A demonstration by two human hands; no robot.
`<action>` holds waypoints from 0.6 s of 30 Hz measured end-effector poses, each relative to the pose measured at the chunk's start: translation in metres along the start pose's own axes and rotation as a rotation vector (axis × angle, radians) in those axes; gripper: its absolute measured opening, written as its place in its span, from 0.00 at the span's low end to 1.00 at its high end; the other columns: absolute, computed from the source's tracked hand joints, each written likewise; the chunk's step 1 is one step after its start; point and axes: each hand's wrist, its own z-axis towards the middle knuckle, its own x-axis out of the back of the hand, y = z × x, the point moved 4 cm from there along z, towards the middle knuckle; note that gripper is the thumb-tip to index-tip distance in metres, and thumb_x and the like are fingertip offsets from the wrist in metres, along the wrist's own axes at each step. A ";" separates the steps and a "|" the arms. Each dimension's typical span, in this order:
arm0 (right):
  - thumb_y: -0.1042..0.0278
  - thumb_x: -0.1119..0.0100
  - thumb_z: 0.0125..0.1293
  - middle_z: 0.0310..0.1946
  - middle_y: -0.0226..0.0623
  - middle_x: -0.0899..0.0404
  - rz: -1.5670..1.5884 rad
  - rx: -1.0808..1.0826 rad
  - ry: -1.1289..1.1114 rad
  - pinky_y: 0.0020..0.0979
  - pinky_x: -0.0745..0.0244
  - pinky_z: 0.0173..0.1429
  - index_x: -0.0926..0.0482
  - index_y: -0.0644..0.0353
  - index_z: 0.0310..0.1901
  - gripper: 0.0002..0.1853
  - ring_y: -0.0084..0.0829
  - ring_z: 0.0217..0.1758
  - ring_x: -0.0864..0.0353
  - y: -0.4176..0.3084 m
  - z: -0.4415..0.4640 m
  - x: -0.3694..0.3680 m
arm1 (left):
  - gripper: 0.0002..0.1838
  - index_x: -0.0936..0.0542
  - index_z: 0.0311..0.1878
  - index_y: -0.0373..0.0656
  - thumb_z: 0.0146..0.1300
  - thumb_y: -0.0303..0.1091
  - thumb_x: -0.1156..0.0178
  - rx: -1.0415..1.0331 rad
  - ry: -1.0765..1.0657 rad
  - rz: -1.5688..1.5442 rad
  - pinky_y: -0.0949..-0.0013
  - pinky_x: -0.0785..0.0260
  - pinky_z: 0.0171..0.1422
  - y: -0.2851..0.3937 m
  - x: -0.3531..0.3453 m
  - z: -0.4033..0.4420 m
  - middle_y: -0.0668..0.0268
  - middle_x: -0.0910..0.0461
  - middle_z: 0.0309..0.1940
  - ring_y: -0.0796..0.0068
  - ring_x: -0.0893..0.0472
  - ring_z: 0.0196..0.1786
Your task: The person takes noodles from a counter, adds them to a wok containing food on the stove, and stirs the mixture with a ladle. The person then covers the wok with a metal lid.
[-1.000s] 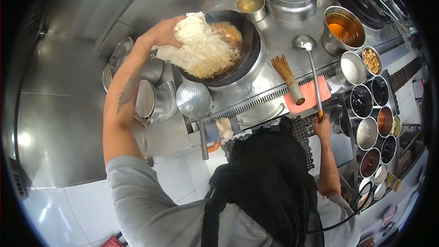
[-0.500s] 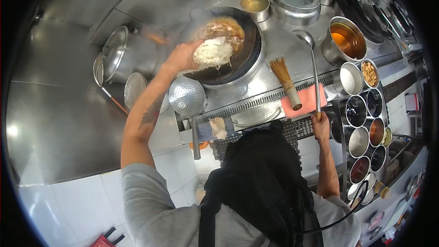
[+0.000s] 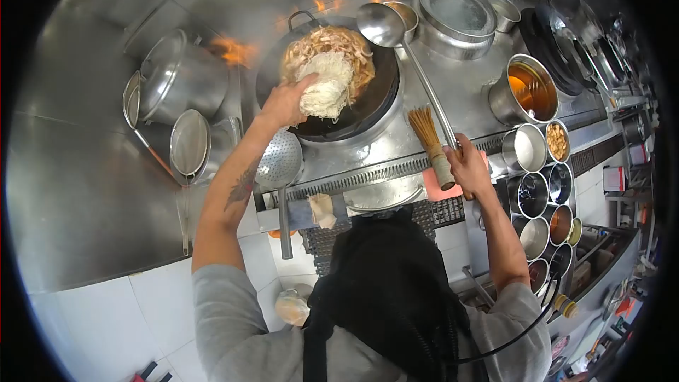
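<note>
Noodle bundle [image 3: 329, 85], over the wok [image 3: 385, 83], looks light, soft and prone to shedding strands (judged by eye only), so best held by its gathered edge, where the left hand [image 3: 286, 103] clasps it; right hand [image 3: 467, 166] grips the ladle [image 3: 380, 25].

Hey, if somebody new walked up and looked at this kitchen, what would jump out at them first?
Probably the orange flames flaring to the left of the dark wok, with more rising behind it. Next, the clump of pale noodles that the left hand holds over the wok, and the long steel ladle in the right hand, its bowl at the wok's far right edge.
</note>
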 end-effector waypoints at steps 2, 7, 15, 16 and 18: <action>0.63 0.45 0.71 0.37 0.66 0.19 -0.104 0.118 -0.026 0.53 0.26 0.51 0.30 0.70 0.60 0.22 0.65 0.44 0.19 -0.015 0.017 -0.002 | 0.53 0.34 0.73 0.56 0.38 0.29 0.22 0.052 -0.038 -0.048 0.52 0.29 0.67 -0.007 -0.007 -0.001 0.54 0.18 0.54 0.44 0.23 0.60; 0.58 0.51 0.76 0.42 0.66 0.19 -0.264 0.177 -0.078 0.55 0.28 0.54 0.32 0.67 0.63 0.23 0.65 0.50 0.20 -0.054 0.050 -0.009 | 0.51 0.28 0.70 0.55 0.34 0.27 0.23 -0.091 -0.008 -0.090 0.53 0.27 0.65 -0.018 -0.030 0.004 0.57 0.16 0.54 0.47 0.20 0.57; 0.57 0.57 0.78 0.35 0.70 0.19 -0.540 0.212 -0.185 0.61 0.24 0.51 0.35 0.60 0.70 0.25 0.68 0.43 0.17 -0.077 0.063 -0.042 | 0.51 0.27 0.69 0.56 0.33 0.25 0.22 -0.099 0.022 -0.052 0.52 0.25 0.60 -0.002 -0.036 0.006 0.56 0.14 0.45 0.50 0.16 0.50; 0.57 0.57 0.78 0.35 0.70 0.19 -0.543 0.211 -0.185 0.61 0.24 0.51 0.35 0.60 0.70 0.25 0.68 0.43 0.17 -0.070 0.066 -0.046 | 0.51 0.27 0.69 0.56 0.33 0.24 0.22 -0.101 0.022 -0.044 0.52 0.25 0.59 -0.002 -0.036 0.007 0.56 0.14 0.43 0.50 0.16 0.49; 0.57 0.56 0.78 0.33 0.68 0.18 -0.588 0.233 -0.182 0.61 0.22 0.45 0.39 0.58 0.73 0.27 0.68 0.39 0.17 -0.058 0.070 -0.048 | 0.51 0.27 0.69 0.56 0.33 0.24 0.22 -0.099 0.004 -0.051 0.52 0.24 0.58 -0.001 -0.035 0.008 0.56 0.14 0.42 0.50 0.16 0.48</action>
